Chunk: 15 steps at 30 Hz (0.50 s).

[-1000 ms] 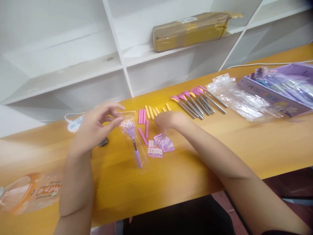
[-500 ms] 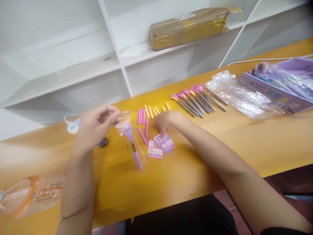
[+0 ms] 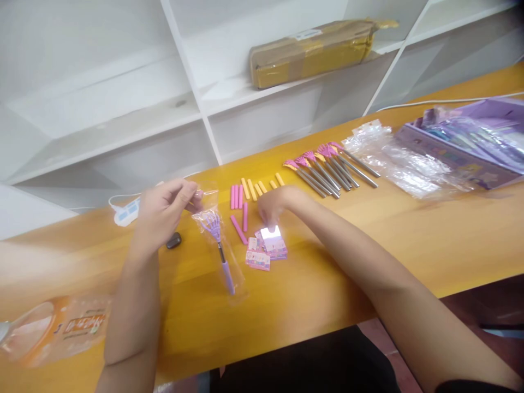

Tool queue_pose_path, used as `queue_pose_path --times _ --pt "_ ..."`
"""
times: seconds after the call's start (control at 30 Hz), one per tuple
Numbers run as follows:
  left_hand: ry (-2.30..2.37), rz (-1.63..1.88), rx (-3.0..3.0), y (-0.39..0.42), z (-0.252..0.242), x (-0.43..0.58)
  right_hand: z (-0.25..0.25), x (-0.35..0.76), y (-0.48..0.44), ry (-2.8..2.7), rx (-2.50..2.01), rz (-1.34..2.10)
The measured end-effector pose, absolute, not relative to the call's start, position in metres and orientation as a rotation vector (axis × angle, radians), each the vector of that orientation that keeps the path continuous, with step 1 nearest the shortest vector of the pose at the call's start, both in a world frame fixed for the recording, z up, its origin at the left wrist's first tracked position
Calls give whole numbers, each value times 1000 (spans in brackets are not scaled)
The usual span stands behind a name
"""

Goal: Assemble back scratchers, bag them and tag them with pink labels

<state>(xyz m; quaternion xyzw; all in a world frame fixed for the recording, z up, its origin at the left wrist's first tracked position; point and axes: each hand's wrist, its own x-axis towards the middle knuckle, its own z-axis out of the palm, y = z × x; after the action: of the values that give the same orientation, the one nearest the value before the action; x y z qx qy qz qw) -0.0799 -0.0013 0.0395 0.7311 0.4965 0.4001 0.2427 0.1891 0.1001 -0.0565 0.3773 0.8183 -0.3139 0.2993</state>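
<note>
My left hand (image 3: 174,204) pinches the top of a clear plastic bag (image 3: 233,267). Inside the bag lies a purple back scratcher (image 3: 221,252) with a hand-shaped head and a short metal shaft. My right hand (image 3: 272,207) is closed over a small pile of printed cards (image 3: 258,260), its fingertips at the edge of one card (image 3: 272,238) that tilts and catches the light. Beside the pile lie several pink handle sleeves (image 3: 238,229) and yellow sleeves (image 3: 262,188).
Several back scratchers (image 3: 333,169) with metal shafts lie at the back. Empty plastic bags (image 3: 409,164) and a purple box (image 3: 458,155) stand right. An orange-labelled bottle (image 3: 61,327), a black object (image 3: 174,240) and a power strip (image 3: 126,212) are left; a taped parcel (image 3: 311,54) rests on the shelf.
The card under my right fingertips has tilted up and now shines. My left hand still holds the bag at nearly the same spot.
</note>
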Motion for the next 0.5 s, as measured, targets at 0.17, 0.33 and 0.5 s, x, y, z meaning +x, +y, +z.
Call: queue_pose_path --times 0.17,0.33,0.5 --pt "1365 1137 2028 1 37 -75 -45 207 104 2316 856 -1096" --pt "1392 1170 2052 2 31 -70 -8 216 83 2572 728 -1444" --pt "1359 1208 2015 -1 29 -66 24 202 44 3177 726 -1601"
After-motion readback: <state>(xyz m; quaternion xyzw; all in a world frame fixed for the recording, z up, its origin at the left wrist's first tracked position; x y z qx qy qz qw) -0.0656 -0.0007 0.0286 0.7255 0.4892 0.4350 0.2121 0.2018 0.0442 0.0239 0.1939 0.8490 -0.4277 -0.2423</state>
